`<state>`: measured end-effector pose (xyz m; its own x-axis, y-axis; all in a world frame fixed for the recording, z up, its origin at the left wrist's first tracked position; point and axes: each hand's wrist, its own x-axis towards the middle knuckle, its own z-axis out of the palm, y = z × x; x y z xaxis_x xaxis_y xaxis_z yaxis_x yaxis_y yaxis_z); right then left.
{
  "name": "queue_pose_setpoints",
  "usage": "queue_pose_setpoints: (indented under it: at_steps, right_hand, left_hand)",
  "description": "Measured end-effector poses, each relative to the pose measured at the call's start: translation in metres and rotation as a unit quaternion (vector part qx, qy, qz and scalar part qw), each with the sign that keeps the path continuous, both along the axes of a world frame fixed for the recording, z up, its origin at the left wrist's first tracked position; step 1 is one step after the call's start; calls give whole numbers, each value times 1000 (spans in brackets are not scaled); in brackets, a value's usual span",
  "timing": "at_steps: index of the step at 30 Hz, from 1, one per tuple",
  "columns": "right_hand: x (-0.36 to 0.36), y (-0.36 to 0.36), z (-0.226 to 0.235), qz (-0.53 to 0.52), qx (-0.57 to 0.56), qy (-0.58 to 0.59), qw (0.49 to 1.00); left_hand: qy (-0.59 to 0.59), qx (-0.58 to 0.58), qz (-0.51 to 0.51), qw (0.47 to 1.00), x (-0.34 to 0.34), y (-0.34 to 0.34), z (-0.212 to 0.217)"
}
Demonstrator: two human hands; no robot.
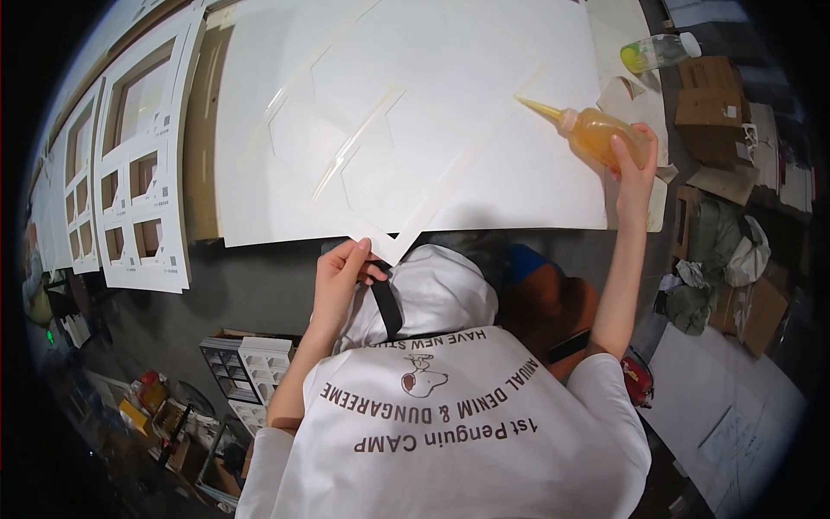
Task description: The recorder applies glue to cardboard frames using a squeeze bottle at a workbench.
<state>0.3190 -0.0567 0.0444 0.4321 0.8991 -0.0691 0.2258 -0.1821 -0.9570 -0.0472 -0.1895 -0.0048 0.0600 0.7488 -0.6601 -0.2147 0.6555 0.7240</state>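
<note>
My right hand [635, 154] is wrapped round a squeeze bottle [601, 137] of amber liquid, tilted on its side. Its long yellow nozzle points left, with the tip at the end of a pale strip [471, 157] on a white sheet [484, 52]. The strip runs diagonally down to a pointed corner at the near edge. There my left hand [341, 275] pinches the white card corner [391, 245] between thumb and fingers. Shiny strips [359, 138] and faint cut outlines mark the sheet farther left. Whether the tip touches the surface I cannot tell.
White panels with window cutouts [131, 164] stand along the left. A bottle with a white cap [659, 54] lies at the upper right, near cardboard boxes [711, 104]. A white board [722, 424] sits low on the right; cut panels [251, 368] lie lower left.
</note>
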Motion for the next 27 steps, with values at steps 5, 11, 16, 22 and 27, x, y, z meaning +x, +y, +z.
queue_pose_setpoints:
  at_steps: [5, 11, 16, 22, 27]
  right_hand:
    - [-18, -29, -4, 65, -9, -3, 998]
    - [-46, -61, 3, 126, -18, 20, 992]
    - [-69, -87, 2, 170, -15, 59, 984]
    - [-94, -113, 4, 218, -32, 102, 970]
    - [-95, -130, 1, 197, -19, 110, 974]
  left_hand:
    - [-15, 1, 7, 1000, 1, 0, -1]
    - [-67, 3, 12, 998, 4, -1, -5]
    - [-76, 4, 11, 997, 4, 0, -4]
    - [-82, 10, 15, 997, 5, -1, -6]
    - [-74, 7, 17, 997, 6, 0, -2]
